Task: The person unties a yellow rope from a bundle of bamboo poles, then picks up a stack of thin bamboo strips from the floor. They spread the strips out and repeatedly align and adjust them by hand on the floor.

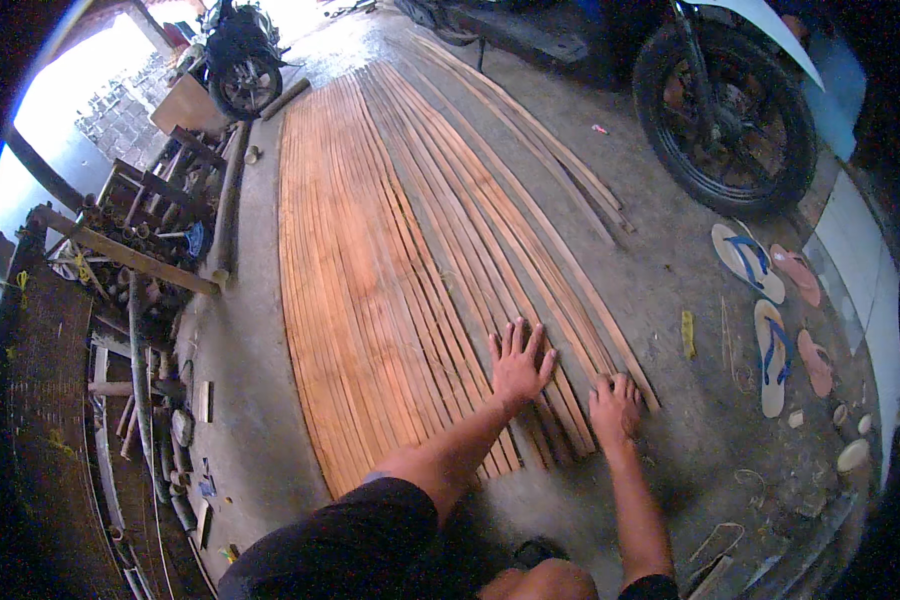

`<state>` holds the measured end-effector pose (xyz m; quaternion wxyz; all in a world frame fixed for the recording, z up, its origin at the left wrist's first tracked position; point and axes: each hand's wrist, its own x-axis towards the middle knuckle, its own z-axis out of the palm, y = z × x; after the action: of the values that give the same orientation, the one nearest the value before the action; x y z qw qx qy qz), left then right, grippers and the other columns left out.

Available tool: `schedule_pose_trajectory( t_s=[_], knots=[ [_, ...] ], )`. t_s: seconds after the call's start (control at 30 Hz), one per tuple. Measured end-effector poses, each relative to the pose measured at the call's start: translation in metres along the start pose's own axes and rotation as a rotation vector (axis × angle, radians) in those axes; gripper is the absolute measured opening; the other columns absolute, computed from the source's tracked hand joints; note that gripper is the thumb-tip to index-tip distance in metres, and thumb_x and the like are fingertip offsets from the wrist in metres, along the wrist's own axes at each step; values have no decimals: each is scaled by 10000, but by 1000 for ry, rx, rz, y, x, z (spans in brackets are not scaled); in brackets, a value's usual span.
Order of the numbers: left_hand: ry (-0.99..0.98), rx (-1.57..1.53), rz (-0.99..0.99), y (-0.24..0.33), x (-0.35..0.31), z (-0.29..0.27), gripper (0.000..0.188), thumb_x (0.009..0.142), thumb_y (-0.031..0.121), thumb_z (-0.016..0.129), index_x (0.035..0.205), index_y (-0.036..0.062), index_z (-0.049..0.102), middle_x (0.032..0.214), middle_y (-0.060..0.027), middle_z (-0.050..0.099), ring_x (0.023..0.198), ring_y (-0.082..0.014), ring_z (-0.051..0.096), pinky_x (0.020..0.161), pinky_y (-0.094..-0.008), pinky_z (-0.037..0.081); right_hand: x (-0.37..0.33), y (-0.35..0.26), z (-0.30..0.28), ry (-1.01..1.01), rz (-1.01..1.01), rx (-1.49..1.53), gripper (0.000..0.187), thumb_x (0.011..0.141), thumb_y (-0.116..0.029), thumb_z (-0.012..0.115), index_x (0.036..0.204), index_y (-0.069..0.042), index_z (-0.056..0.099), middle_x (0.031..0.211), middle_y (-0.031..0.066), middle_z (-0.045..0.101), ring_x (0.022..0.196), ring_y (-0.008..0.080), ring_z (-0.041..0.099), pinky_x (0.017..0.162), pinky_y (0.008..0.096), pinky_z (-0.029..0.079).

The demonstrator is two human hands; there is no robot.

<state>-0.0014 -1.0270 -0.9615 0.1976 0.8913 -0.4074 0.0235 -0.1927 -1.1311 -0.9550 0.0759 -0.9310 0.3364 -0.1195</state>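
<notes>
Long, narrow bamboo strips (340,260) lie side by side on the concrete floor, packed close on the left and looser to the right. My left hand (518,368) rests flat on the looser strips near their close end, fingers spread. To its right, my right hand (616,408) has its fingers bent over the near part of a bamboo strip (570,330); the undersides of those fingers are hidden. Farther right, a few separate strips (545,140) lie apart from the rest.
A parked motorbike's front wheel (725,120) stands at the far right, with flip-flops (772,355) below it. Another motorbike (242,70) is at the back left. Poles and a wooden rack (140,240) line the left side. A yellow scrap (688,334) lies on the floor.
</notes>
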Motion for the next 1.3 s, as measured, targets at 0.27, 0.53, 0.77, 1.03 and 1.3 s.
schedule_pose_trajectory(
  t_s=[0.27,0.53,0.77,1.03,1.3],
  knots=[
    [10,20,-1,0,-2,2,689,993,527,476,1539,114,395,1593,-209,343,1490,-394,283,1219,-604,94,4,-16,2,-23,73,-30,306,871,-213,693,1126,-67,607,1117,137,544,1093,333,553,924,462,469],
    [-3,23,-8,-1,0,4,698,992,525,482,1530,89,399,1593,-199,347,1495,-380,277,1222,-585,93,6,-24,0,-236,240,621,405,891,-113,615,1262,-10,489,1136,311,645,1023,499,628,861,561,504],
    [-25,18,-24,-1,2,6,795,968,566,502,1510,-1,372,1599,-196,332,1506,-362,257,1229,-566,87,-7,-9,27,-158,150,656,417,917,-100,584,1320,-2,540,1171,311,631,1039,494,615,898,549,497],
    [-58,26,-7,7,4,2,821,956,599,510,1528,30,359,1608,-198,313,1507,-373,245,1227,-567,86,-11,-6,53,-45,133,581,425,955,-148,593,1354,-9,549,1169,285,588,1034,475,589,899,528,480],
    [-188,137,-13,2,4,-2,622,993,611,414,1557,354,360,1655,-204,192,1519,-440,165,1207,-629,28,12,-3,-10,-31,70,204,301,935,-217,649,1194,-68,611,1105,164,541,1125,365,522,905,470,479]
  ],
)
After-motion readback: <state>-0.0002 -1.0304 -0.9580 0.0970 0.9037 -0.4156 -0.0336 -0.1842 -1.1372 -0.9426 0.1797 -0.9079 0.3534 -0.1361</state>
